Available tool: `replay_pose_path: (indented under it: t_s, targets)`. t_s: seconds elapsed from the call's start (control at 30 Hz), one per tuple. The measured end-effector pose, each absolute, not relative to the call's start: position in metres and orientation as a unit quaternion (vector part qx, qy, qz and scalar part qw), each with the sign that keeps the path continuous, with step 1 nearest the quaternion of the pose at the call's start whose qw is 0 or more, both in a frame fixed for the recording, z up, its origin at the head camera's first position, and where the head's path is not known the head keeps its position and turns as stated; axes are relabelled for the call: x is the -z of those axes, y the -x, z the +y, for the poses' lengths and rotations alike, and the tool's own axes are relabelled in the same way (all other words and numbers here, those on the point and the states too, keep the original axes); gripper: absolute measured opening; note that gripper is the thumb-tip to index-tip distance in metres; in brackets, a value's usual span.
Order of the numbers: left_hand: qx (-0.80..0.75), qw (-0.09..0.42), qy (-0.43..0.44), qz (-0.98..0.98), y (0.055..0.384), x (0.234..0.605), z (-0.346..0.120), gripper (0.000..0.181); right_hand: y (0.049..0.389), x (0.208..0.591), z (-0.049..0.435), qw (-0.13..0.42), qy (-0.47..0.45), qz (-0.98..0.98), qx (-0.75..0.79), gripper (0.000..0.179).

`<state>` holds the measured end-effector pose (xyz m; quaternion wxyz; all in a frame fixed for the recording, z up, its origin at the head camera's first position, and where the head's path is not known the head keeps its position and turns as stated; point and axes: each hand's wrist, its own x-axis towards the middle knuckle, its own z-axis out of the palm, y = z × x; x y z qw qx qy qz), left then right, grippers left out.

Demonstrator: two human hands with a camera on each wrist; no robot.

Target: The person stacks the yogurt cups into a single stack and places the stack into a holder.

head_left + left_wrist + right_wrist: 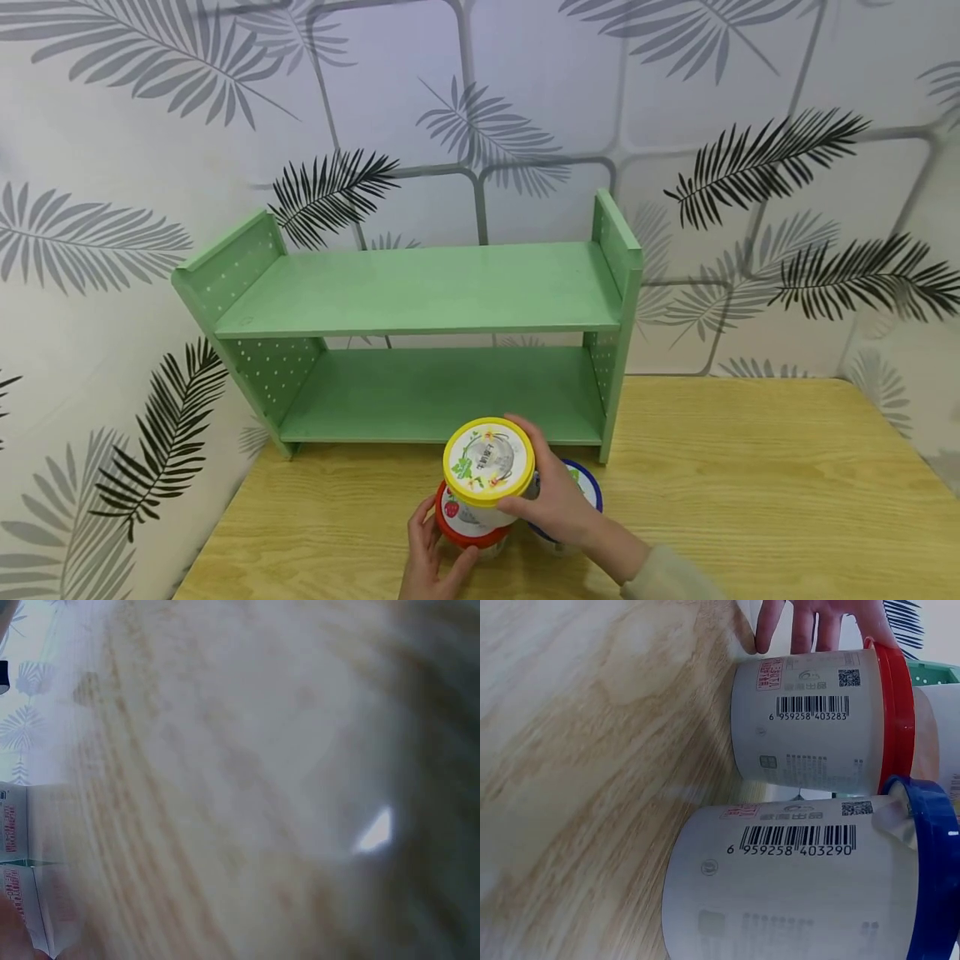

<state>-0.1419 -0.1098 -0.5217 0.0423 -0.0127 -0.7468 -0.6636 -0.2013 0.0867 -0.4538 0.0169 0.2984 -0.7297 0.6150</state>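
My right hand (pixel 558 500) holds a white tub with a yellow lid (pixel 489 460), thumb on the near side and fingers round the back. It sits over a red-lidded tub (pixel 474 533); whether the two touch I cannot tell. Curled round that lower tub is my left hand (pixel 433 554), its thumb at the front. A blue-lidded tub (pixel 585 482) stands just right of the red one, partly behind my right hand. In the right wrist view, the red-lidded tub (pixel 810 724) and blue-lidded tub (pixel 795 885) stand side by side, with left-hand fingers (pixel 804 630) at the red one.
A green two-tier shelf (pixel 420 287) stands at the back of the wooden table (pixel 750 483), behind the tubs. Leaf-patterned wall covering (pixel 540 83) rises behind it. The left wrist view is mostly blurred, with white tub walls (pixel 13 825) at its left edge.
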Motion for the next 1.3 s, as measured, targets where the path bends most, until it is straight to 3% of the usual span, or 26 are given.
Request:
replay_pose_path:
  t_s: [0.3, 0.67, 0.9, 1.3]
  targets:
    - [0.667, 0.05, 0.032, -0.742, 0.1411, 0.5236, -0.1112, 0.08, 0.2029, 0.4555, 0.0835, -0.035, -0.291, -0.752, -0.591, 0.088]
    - [0.66, 0.067, 0.047, -0.747, 0.1412, 0.5271, -0.1116, 0.078, 0.2036, 0.4534, 0.0806, -0.062, -0.272, -0.773, -0.57, 0.09]
    - [0.656, 0.085, 0.067, -0.747, 0.1421, 0.5316, -0.1117, 0.078, 0.2038, 0.452, 0.0784, -0.061, -0.277, -0.774, -0.566, 0.09]
    - [0.647, 0.07, 0.051, -0.757, 0.1431, 0.5278, -0.1113, 0.078, 0.2041, 0.4503, 0.0853, -0.062, -0.278, -0.773, -0.567, 0.092]
